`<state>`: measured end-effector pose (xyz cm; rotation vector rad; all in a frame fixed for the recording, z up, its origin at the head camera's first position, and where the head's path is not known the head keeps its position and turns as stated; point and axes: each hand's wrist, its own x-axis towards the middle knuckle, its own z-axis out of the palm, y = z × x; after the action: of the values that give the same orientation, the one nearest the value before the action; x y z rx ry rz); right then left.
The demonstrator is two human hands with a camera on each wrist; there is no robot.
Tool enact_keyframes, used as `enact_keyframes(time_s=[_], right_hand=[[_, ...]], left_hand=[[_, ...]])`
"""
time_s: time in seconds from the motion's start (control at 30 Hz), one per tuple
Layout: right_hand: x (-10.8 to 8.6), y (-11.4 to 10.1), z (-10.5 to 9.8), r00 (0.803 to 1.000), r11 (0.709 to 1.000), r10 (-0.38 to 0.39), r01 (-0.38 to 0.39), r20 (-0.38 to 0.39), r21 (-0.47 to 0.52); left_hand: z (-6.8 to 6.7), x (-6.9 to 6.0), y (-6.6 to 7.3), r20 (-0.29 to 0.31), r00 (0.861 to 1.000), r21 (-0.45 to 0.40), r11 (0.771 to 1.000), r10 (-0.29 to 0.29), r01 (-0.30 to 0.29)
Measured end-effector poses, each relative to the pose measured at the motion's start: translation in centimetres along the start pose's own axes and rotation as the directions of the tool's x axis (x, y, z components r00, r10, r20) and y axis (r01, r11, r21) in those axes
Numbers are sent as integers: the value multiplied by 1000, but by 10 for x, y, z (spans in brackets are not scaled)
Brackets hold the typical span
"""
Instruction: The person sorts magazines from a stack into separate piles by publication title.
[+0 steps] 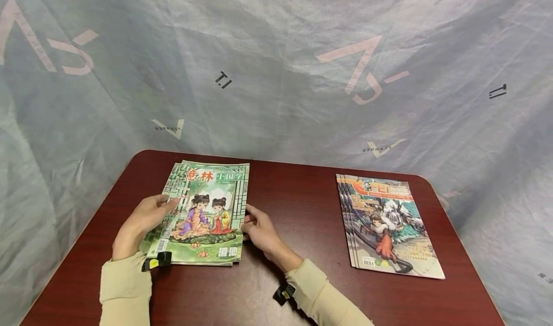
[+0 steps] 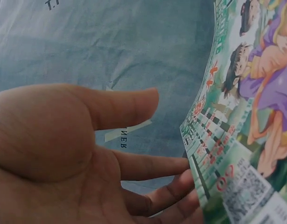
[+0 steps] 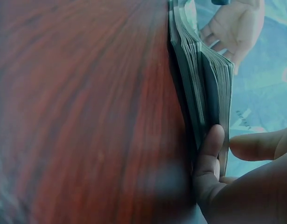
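A stack of magazines [image 1: 207,220] lies on the left half of the table, its top cover green with two cartoon children. My left hand [image 1: 147,215] is at the stack's left side. In the left wrist view, that hand's straight fingers [image 2: 152,167] touch the edge while the thumb stands apart. My right hand [image 1: 263,232] holds the opposite edge. Seen from the right wrist, its digits [image 3: 212,144] are on the page side and at the cover of the upper magazine [image 3: 222,88]. The layers beneath sit slightly out of line.
Another magazine stack [image 1: 389,225], with a comic-style cover, lies on the right of the dark red wooden table [image 1: 294,196]. Grey printed fabric [image 1: 276,76] hangs behind the table and along its sides.
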<state>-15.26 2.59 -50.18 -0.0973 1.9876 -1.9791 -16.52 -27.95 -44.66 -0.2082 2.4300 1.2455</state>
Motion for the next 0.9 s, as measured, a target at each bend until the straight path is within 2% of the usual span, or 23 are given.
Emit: enact_keyframes(time_s=[0.2, 0.47, 0.9], right_hand=[[1, 0, -1, 999, 1000, 7, -7, 32, -10], [-1, 1, 0, 1000, 1000, 4, -4, 18, -8], [-3, -1, 1, 1000, 1000, 0, 0, 7, -31]], left_hand=[[2, 4, -2, -2, 1000, 67, 998, 12, -12], [5, 7, -2, -14, 999, 150, 988, 36, -34], [5, 5, -1, -10, 999, 166, 985, 44, -41]])
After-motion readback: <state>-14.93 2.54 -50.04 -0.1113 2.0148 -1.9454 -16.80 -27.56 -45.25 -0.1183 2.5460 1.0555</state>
